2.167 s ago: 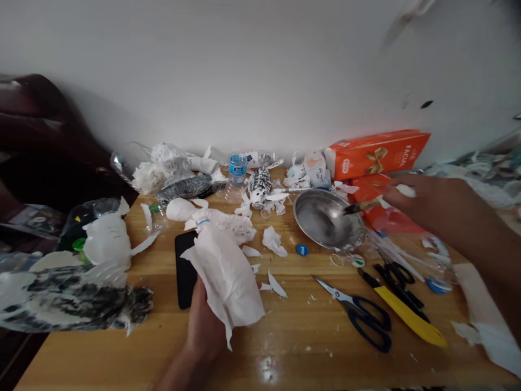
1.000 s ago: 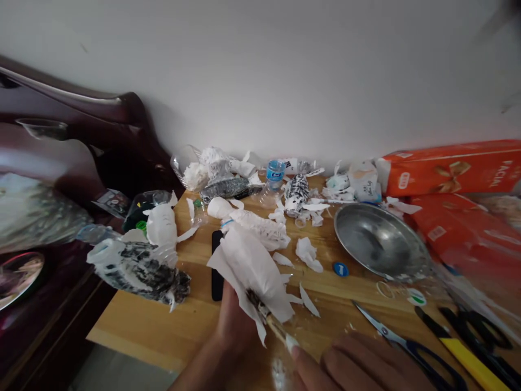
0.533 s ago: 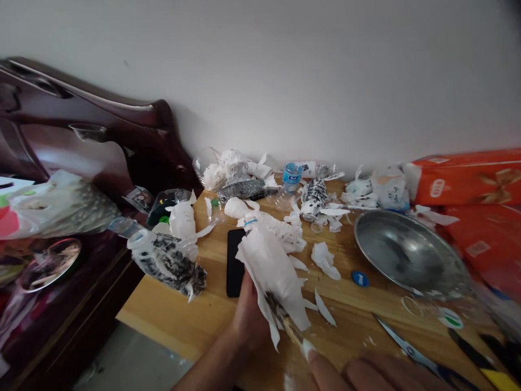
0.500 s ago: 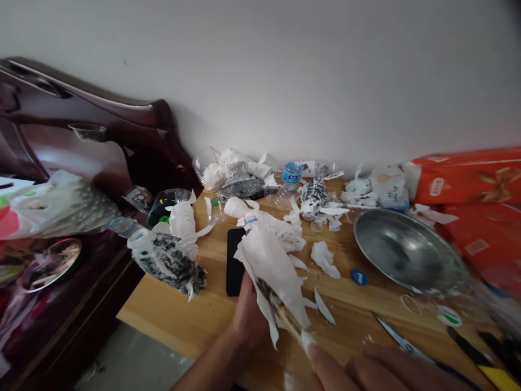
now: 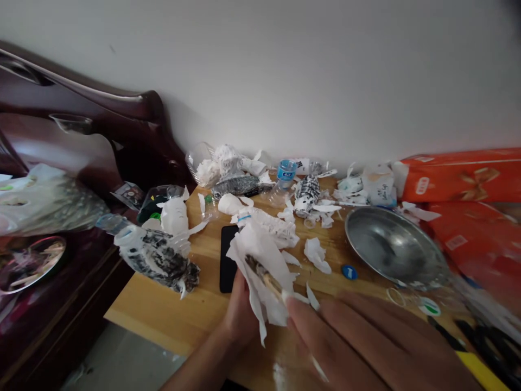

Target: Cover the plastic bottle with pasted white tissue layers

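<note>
White crumpled tissue-paper bundle, upright over light wooden table, beside black phone; my left hand closed around its bottom. My right hand pinches thin wooden-handled brush, other fingers stretched; bristles touch paper. Two seconds before, brush was over round steel bowl.

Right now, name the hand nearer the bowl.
Right. The right hand, with a brush, sits in front of the bowl; the left hand, gripping tissue, is farther left.

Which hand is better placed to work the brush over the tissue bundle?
Right, most likely. The right hand pinches the brush, and its bristle end lies on the tissue bundle. The left hand is busy gripping the bundle from below.
</note>
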A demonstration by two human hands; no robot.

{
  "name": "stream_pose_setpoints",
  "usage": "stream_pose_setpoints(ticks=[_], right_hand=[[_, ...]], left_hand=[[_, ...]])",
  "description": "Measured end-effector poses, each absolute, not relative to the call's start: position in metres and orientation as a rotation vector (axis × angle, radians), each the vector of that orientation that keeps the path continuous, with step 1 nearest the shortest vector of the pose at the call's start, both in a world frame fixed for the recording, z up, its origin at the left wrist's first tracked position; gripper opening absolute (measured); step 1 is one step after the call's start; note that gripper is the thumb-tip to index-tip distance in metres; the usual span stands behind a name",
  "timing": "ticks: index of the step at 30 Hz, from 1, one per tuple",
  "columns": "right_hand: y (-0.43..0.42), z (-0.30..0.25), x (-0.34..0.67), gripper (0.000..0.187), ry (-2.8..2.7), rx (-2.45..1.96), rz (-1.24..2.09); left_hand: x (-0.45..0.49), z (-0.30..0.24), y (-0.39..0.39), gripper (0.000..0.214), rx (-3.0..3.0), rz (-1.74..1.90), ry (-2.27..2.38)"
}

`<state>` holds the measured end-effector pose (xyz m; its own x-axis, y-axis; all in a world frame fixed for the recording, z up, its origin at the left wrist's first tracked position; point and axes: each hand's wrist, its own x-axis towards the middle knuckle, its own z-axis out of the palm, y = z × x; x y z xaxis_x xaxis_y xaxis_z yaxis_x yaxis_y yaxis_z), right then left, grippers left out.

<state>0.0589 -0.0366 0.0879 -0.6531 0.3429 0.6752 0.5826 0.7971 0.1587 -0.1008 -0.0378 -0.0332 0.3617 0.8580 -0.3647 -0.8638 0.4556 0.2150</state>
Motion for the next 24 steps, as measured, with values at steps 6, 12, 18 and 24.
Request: stream_pose_setpoints(ticks=[6,12,18,24], right_hand=[[-0.038,0.093,0.056,0.02,-2.572,-0.627,-0.457],[-0.027,0.114,0.063,0.021,-2.484,-0.631,-0.349],[-0.033,0.102,0.058,0.026,-2.675,-0.565,-0.41],[-0.033,0.117,0.065,0.023,-2.5,-0.588,-0.471]], left_hand=[[-0.101,-0.038,-0.036,0.06,-0.066,1.109,0.44],[-0.1,-0.037,-0.039,0.071,-0.045,1.103,0.489],[-0.1,-0.031,-0.036,0.081,-0.087,1.088,0.558],[-0.098,-0.034,-0.038,0.081,-0.047,1.065,0.616]])
